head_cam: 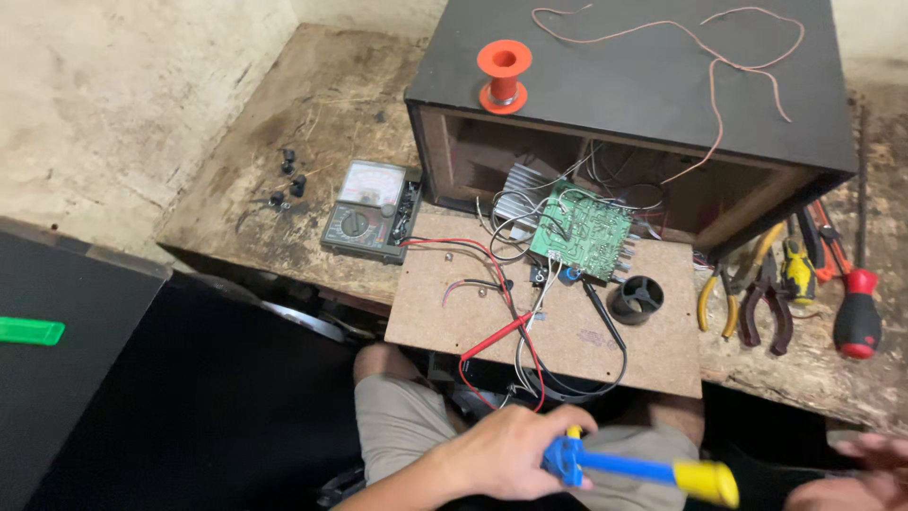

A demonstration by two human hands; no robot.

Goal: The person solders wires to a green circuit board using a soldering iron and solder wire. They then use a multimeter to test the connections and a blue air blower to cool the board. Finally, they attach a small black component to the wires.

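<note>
Left hand (pixel 506 452) grips the blue-and-yellow tool (pixel 643 468).
Fingers wrapped tight around its blue end; right hand (pixel 851 473) at the edge, grip unclear.

I am sitting at a worn, stained wooden workbench (pixel 284 151) that is butting against a rough, pale plaster wall (pixel 113 85). A dark cabinet (pixel 66 360) is standing at my left. Flat, even light is falling across everything.
</note>
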